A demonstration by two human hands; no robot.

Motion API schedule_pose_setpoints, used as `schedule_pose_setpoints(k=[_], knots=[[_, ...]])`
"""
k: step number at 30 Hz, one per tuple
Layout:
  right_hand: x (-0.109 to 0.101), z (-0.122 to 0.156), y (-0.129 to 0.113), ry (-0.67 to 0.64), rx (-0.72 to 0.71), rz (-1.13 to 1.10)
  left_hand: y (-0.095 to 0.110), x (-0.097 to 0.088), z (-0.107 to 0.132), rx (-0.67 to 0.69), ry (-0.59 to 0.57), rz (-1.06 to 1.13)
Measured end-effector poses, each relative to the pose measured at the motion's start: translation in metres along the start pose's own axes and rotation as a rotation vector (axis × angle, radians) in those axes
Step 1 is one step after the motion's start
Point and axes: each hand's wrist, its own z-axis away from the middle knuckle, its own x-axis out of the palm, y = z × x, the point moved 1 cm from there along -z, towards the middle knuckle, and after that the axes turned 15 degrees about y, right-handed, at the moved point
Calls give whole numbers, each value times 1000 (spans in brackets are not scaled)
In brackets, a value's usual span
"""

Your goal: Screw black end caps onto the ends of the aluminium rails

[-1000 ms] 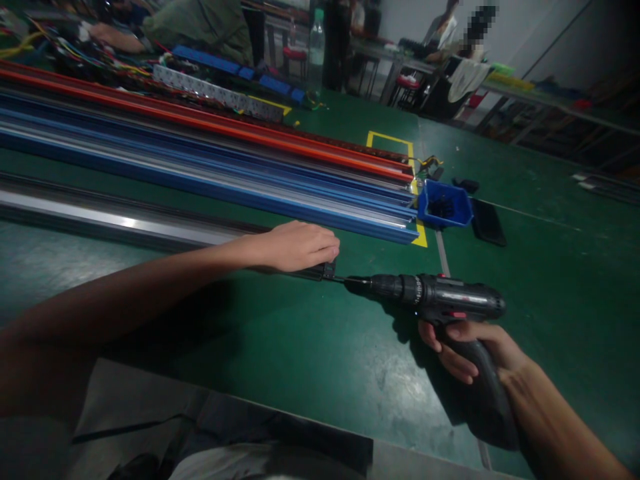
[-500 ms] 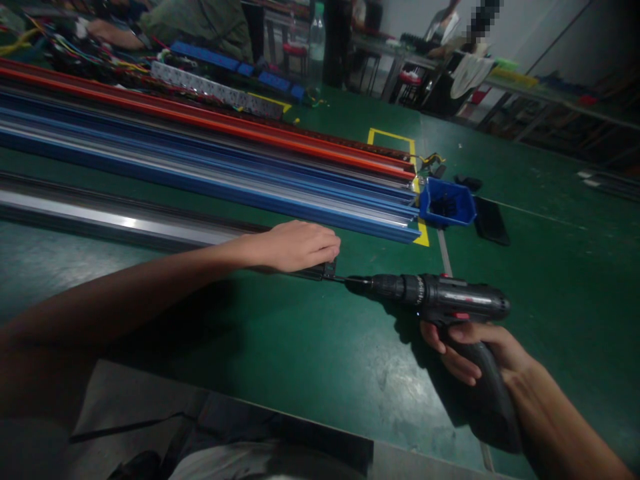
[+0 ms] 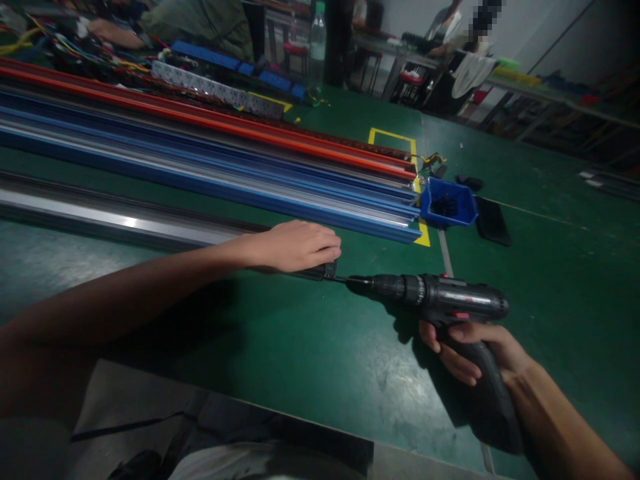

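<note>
My right hand (image 3: 480, 353) is wrapped around the handle of a black cordless drill (image 3: 445, 297) with red accents. Its long thin bit points left and reaches the black end piece (image 3: 329, 269) of a dark metal profile (image 3: 130, 220). Over that end of the profile lies my left hand (image 3: 303, 247), fingers curled down around it and hiding part of the end piece. Whether the bit tip sits in a screw or hole I cannot tell.
Blue profiles (image 3: 250, 180) and orange-red profiles (image 3: 225, 117) lie behind on the green table (image 3: 310, 347). A blue bin (image 3: 447, 203) with small dark parts stands at their right end, beside a dark flat object (image 3: 493, 220). Wiring, a bottle (image 3: 318, 40) and a co-worker's arm (image 3: 115, 33) are farther back.
</note>
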Motion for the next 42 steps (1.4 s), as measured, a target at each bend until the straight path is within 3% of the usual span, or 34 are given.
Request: schedule_pose_setpoints(k=[23, 42], knots=[[0, 1, 1, 69, -5, 10, -1, 1, 1, -2, 4, -5], [-3, 0, 1, 18, -23, -2, 1, 0, -1, 23, 3, -12]])
